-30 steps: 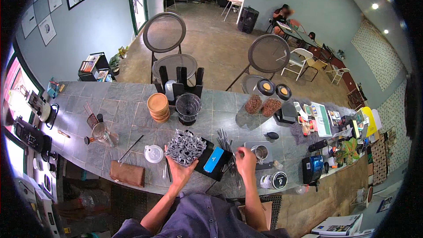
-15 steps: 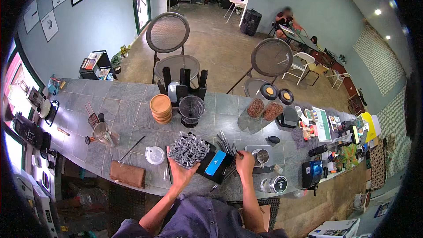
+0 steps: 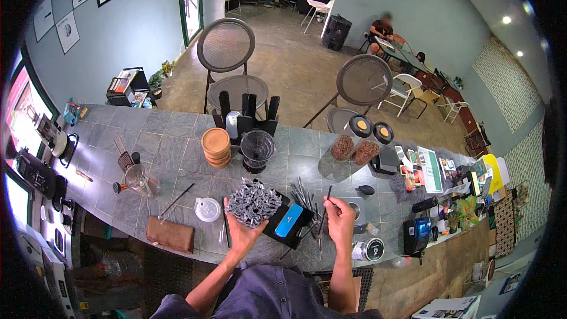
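My left hand (image 3: 244, 236) is wrapped round a thick bundle of thin sticks (image 3: 254, 202), whose ragged grey-black ends point up. Between the fingertips of my right hand (image 3: 340, 220) a thin black straw-like stick (image 3: 329, 191) stands upright; its exact kind is too small to tell. Several similar loose dark sticks (image 3: 305, 196) lie fanned on the counter between my hands. Next to the bundle is a flat black case (image 3: 306, 220) with a blue phone-shaped object (image 3: 287, 220) on it. Behind my right hand, a grey scale (image 3: 359, 205) is partly hidden.
On the stone counter (image 3: 165, 147) stand wooden lids (image 3: 217, 146), a black dripper (image 3: 257, 147), two jars of brown beans (image 3: 365, 151) and a glass jar (image 3: 372, 250). A white lid (image 3: 208, 208) and brown pouch (image 3: 170, 234) lie left. Mesh chairs (image 3: 226, 46) stand beyond.
My right hand has risen and moved a little right from the loose sticks, now with one black stick upright in its fingers. My left hand with the bundle has stayed in place.
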Motion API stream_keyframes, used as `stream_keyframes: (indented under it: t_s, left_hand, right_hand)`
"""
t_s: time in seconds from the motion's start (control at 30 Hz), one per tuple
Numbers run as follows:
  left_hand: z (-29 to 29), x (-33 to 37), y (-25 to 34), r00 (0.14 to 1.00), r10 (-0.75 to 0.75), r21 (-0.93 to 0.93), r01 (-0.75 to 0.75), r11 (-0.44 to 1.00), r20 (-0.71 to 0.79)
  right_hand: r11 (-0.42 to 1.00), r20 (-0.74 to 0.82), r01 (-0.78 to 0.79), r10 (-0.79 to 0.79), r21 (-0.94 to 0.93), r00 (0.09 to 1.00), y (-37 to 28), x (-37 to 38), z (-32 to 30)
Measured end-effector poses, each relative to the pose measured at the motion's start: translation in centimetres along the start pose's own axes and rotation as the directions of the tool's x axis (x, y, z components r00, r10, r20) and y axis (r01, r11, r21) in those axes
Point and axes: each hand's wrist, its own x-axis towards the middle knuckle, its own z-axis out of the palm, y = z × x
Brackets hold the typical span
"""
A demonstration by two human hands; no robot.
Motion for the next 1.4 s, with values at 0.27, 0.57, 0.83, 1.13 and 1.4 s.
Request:
stream_keyframes:
  t_s: [0.27, 0.57, 0.83, 1.13, 1.4]
  left_hand:
    - [0.6, -0.4, -2.1, 0.998, -0.06, -0.17, 0.061, 0.984, 0.013]
    - [0.8, -0.5, -2.5, 0.996, -0.09, -0.204, 0.094, 0.975, 0.028]
    - [0.7, -0.5, -2.3, 0.995, -0.095, -0.15, 0.097, 0.984, 0.024]
    - [0.4, -0.4, -1.8, 1.0, -0.022, -0.017, 0.022, 1.0, 0.015]
    - [-0.2, 0.0, -1.0, 0.997, 0.055, 0.171, -0.062, 0.983, 0.047]
  right_hand:
    - [0.96, 0.14, -0.127, 0.094, 0.249, 0.986, -5.3, -0.7, -1.1]
    - [0.864, 0.267, -0.174, 0.048, 0.472, 0.962, -7.3, -1.1, -1.7]
    - [0.798, 0.12, -0.03, -0.054, 0.601, 0.991, -9.4, -2.7, 0.1]
    - [0.949, 0.126, 0.156, -0.196, 0.274, 0.972, -9.8, -5.4, 4.4]
    - [0.958, 0.211, 0.214, -0.253, 0.19, 0.944, -8.1, -6.0, 7.2]
